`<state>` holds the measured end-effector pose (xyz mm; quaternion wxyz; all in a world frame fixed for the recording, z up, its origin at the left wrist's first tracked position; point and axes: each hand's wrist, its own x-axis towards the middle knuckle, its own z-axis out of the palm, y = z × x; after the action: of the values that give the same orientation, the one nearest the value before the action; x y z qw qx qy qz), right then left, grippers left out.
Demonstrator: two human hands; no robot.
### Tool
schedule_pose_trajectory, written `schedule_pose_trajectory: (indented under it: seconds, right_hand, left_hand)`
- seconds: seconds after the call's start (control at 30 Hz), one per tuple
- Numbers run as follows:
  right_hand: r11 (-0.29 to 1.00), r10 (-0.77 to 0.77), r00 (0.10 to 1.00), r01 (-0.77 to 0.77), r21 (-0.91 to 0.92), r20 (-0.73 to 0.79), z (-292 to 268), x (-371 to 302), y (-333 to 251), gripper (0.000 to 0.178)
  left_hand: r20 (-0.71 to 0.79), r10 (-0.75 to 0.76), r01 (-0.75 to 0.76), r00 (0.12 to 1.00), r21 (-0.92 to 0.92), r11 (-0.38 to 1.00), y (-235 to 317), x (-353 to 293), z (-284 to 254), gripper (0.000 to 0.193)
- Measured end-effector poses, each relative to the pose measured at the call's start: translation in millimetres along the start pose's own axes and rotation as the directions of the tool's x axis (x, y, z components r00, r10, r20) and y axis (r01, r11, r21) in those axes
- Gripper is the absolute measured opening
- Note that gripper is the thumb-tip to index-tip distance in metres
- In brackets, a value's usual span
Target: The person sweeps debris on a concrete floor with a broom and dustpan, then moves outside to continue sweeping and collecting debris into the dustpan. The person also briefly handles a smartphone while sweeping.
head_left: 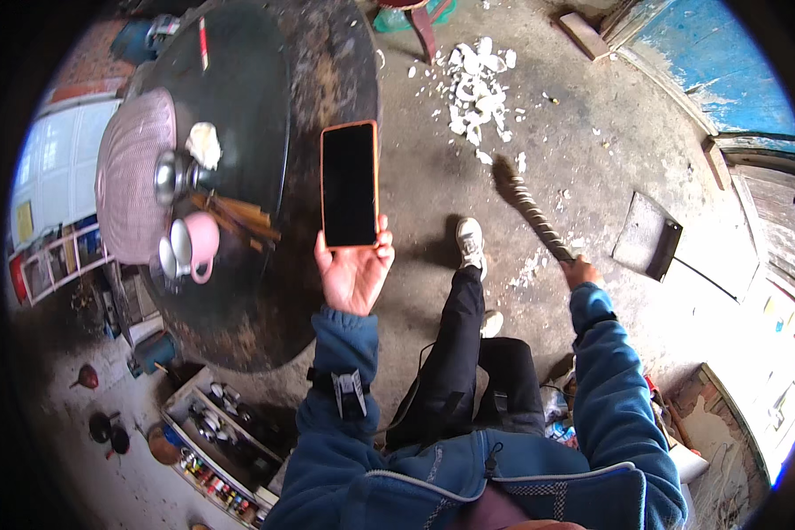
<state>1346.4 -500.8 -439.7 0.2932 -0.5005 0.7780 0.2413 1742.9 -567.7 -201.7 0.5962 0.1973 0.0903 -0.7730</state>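
Note:
My left hand is closed on the lower end of a smartphone in an orange case, its dark screen turned up. The phone is held out beside the edge of a dark round table. On the right, my right hand grips a broom by its spiral-striped handle. The broom's dark end points down at the floor, just short of a scattered heap of white pieces. I cannot make out what these pieces are. More small white bits lie near the broom.
The table bears a pink mesh food cover, a pink mug, brown sticks and a crumpled white thing. A long-handled dustpan lies right, below a blue door. Lower left stands an open drawer with utensils.

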Motion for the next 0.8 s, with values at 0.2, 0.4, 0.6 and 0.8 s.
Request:
schedule_pose_trajectory:
  seconds: [0.2,0.4,0.6,0.8]
  right_hand:
    - [0.978,-0.160,0.980,0.141,0.155,0.117,-44.4,56.3,-170.0,0.048]
    - [0.981,-0.145,0.976,0.121,0.150,0.164,-51.8,115.3,-248.4,0.045]
    - [0.907,0.206,0.917,-0.310,0.285,0.342,-27.4,84.8,-100.7,0.065]
    - [0.873,0.378,0.903,-0.421,0.247,0.205,-32.4,39.4,19.1,0.062]
  left_hand:
    - [-0.148,-0.003,0.007,0.989,0.033,0.999,18.4,40.6,12.3,0.060]
    - [-0.270,0.046,-0.023,0.962,0.089,0.996,37.1,61.0,15.2,0.059]
    - [-0.316,-0.001,0.061,0.949,0.180,0.982,43.3,65.2,31.4,0.065]
    - [-0.478,0.047,0.136,0.877,0.341,0.930,37.6,64.7,57.2,0.081]
